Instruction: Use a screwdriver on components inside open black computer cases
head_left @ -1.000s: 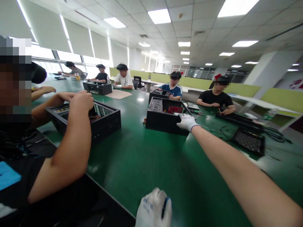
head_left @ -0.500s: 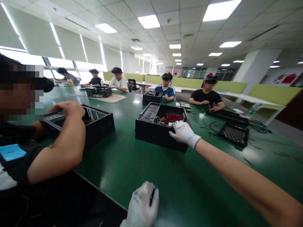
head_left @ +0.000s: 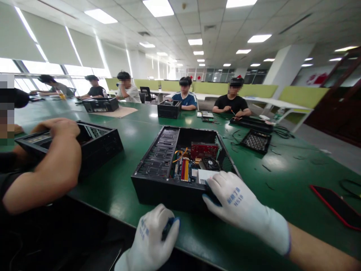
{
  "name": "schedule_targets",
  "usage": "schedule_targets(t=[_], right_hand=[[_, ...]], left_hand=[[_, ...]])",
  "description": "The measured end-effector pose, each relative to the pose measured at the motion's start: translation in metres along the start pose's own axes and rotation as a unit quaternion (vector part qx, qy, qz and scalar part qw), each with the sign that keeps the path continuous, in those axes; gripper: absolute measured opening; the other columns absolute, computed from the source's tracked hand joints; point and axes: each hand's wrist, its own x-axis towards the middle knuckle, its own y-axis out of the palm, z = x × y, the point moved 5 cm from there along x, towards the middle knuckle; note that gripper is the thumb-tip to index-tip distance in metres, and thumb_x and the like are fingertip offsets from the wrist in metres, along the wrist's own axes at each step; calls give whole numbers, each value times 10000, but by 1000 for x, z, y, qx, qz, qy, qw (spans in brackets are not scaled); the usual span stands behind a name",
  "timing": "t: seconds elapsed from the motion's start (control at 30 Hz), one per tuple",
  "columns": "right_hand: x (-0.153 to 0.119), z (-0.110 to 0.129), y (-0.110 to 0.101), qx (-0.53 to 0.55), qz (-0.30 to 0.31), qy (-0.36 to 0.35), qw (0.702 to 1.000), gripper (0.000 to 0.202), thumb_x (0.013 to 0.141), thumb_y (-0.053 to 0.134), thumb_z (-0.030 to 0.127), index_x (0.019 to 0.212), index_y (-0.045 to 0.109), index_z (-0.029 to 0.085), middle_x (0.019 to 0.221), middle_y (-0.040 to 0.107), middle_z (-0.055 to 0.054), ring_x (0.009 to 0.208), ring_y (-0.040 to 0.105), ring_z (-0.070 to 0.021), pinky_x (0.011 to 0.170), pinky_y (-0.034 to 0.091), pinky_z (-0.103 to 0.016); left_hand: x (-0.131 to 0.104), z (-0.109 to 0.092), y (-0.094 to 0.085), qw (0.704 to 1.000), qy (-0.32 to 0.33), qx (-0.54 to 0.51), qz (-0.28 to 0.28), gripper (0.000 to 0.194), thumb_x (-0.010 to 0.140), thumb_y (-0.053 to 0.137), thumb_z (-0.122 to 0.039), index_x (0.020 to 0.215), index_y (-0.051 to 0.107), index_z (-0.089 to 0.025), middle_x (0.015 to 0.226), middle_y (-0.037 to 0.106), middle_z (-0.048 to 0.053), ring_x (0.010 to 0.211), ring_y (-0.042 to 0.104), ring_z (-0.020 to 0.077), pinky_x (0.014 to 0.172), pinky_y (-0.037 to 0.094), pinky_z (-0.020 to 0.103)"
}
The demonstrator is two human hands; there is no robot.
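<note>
An open black computer case (head_left: 152,190) lies on its side on the green table before me, its red card, cooling fan and motherboard showing. My right hand (head_left: 234,199), in a white glove with a dark blue palm, grips its near wall, thumb outside and fingers over the rim beside the silvery box (head_left: 205,176) in the corner. At the table's front edge, left of that and apart from the case, my left hand (head_left: 153,235) is gloved too. Its fingers are curled, thumb close to them; whatever they may hold is hidden.
Close on the left, a co-worker's arm (head_left: 53,169) reaches over another open case (head_left: 104,150). A black perforated panel (head_left: 256,142), loose cables (head_left: 283,132) and a red-edged black phone-like slab (head_left: 337,207) lie to the right. Several people sit across the table (head_left: 113,195).
The computer case is now nearer to me, with my right hand still on its near wall. My left hand stays curled by the table edge. The view has shifted to the right.
</note>
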Motion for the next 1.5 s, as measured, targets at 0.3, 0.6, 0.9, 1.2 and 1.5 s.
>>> schedule_targets(t=[0.3, 0.6, 0.9, 1.2, 1.5], right_hand=[[-65, 32, -42, 72, -78, -12, 994, 167, 911, 631, 332, 956, 693, 184, 891, 712, -117, 789, 621, -295, 755, 505, -467], [-103, 54, -68, 43, -119, -8, 992, 288, 999, 477, 370, 910, 705, 219, 779, 702, -117, 735, 632, -312, 711, 506, -495], [-109, 49, -55, 88, -96, -78, 988, 291, 991, 500, 388, 905, 707, 203, 717, 658, -80, 670, 570, -261, 637, 441, -433], [-103, 57, -65, 51, -59, -73, 994, 373, 1025, 471, 415, 847, 715, 196, 687, 649, -73, 647, 577, -257, 637, 427, -437], [-108, 14, -53, 39, -42, -92, 994, 344, 1024, 502, 440, 884, 691, 189, 762, 683, -85, 680, 566, -257, 666, 394, -433]], left_hand=[[41, -67, -59, 989, 95, 116, 13, 81, 987, 606, -311, 1009, 623, -235, 810, 630, 17, 644, 618, 178, 578, 445, 309], [37, -90, -44, 968, 151, 167, 112, 234, 993, 580, -330, 776, 531, -258, 739, 569, 4, 584, 561, 188, 516, 363, 333], [27, -94, -46, 961, 174, 154, 149, 264, 953, 629, -479, 823, 545, -265, 715, 556, -3, 533, 546, 194, 445, 352, 337], [33, -95, -53, 956, 192, 164, 152, 341, 919, 657, -590, 892, 612, -253, 748, 600, 9, 538, 581, 186, 431, 407, 317], [35, -87, -52, 958, 182, 154, 157, 316, 923, 675, -517, 1110, 652, -264, 840, 673, 21, 602, 651, 206, 474, 477, 317]])
